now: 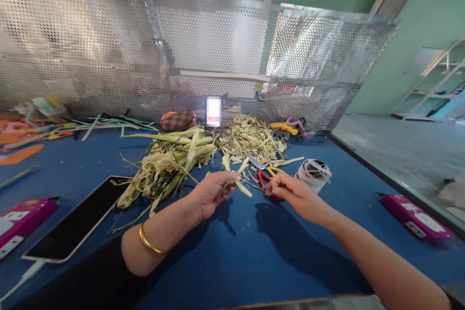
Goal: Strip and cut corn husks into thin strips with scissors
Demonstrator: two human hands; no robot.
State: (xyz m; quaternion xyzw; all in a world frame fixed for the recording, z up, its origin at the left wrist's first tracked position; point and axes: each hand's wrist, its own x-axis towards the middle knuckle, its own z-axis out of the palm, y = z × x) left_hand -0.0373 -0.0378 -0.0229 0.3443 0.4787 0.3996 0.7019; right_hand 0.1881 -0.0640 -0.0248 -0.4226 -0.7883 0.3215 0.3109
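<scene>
Between the thumb and fingers of my left hand (214,191) is a small bunch of pale corn husk strips (244,188), their ends spreading out past the fingertips. My right hand (292,193) is closed in a pinch just right of it. A faint thin line runs toward its fingers, but what they hold is too small to make out. Scissors (256,161) with red and yellow handles lie partly behind and under my right hand. A spool of white string (313,174) stands close behind that hand. Left of my hands lies a heap of long corn husks (163,164).
Behind my hands is a pile of husk scraps (252,138), near a lit phone (213,111) and a checkered pouch (177,120). A tablet (78,220) with a cable lies left. Purple boxes (414,215) flank the blue table (232,271). A perforated metal screen (218,34) edges the back.
</scene>
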